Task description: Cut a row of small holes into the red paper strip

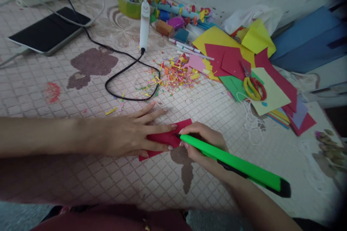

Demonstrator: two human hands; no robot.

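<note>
A small red sheet of paper (pixel 159 138) lies slanted on the patterned tablecloth. My left hand (pixel 127 130) rests flat across it with spread fingers, pressing it against the table. In my right hand (pixel 207 139) is a bright green utility knife (pixel 233 160) with a black end cap, gripped like a pen. Its thin dark tip touches the red paper just past my left fingertips. Part of the sheet is hidden under my left hand.
Beyond my hands lie colourful paper scraps (pixel 179 74) and a black cable loop (pixel 132 98). Scissors (pixel 255 86) rest on coloured paper (pixel 235 61) to the right, near white string (pixel 252 119). A tablet (pixel 50 30) and green tape roll (pixel 129 6) sit farther back.
</note>
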